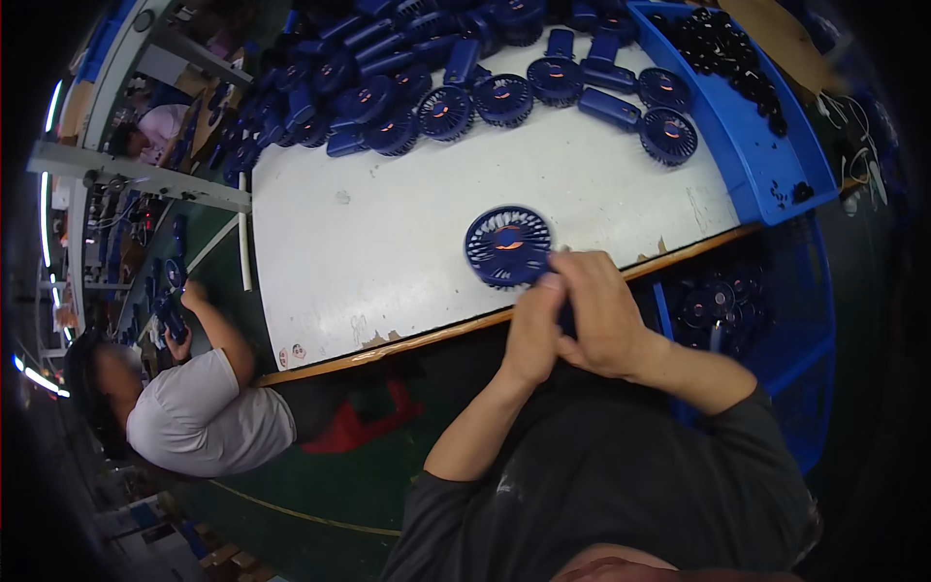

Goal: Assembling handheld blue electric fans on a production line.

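Observation:
A dark blue handheld fan with a round slatted head and an orange mark at its centre is held over the near edge of the white table. My left hand is closed around its handle, just below the head. Pressed up against it, my right hand has its fingers bent over the handle's upper end by the fan head. Most of the handle is hidden between my hands, and whether a small part sits in the right fingers cannot be made out.
Many blue handheld fans lie heaped along the far side of the white table. A blue bin with small black parts stands at the right. Below the table edge is a blue crate holding round parts. A co-worker sits at the left.

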`<state>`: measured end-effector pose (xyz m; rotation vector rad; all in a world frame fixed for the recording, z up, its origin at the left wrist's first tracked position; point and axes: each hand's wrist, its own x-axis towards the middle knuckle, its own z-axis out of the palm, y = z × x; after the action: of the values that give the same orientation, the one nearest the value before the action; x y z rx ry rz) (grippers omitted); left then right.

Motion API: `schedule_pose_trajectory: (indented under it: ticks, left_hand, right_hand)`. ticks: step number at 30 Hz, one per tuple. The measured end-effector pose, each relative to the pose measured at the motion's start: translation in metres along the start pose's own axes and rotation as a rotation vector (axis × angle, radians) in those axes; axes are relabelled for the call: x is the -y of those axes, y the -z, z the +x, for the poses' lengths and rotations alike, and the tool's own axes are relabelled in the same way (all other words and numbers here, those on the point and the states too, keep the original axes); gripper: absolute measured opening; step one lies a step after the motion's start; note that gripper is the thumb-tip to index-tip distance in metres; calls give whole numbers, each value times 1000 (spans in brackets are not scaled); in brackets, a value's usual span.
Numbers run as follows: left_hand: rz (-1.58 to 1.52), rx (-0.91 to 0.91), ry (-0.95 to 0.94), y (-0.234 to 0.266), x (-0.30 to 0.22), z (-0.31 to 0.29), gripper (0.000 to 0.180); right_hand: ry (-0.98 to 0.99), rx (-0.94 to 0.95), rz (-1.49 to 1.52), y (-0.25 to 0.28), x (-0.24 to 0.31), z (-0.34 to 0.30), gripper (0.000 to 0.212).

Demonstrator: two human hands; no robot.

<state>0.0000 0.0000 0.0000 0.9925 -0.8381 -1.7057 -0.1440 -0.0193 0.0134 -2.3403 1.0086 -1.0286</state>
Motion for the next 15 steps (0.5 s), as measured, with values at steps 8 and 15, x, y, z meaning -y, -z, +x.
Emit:
schedule_pose_trajectory:
  ticks: [8,15]
  left_hand:
    - [1484,-483,-855,73,-105,101,90]
    - [1580,-854,-413,161,-164,196,100]
  right_hand:
    - [-672,-399,613,44,-44,-115,51]
    - [-1157,-358,-399,59,-198,-326,61]
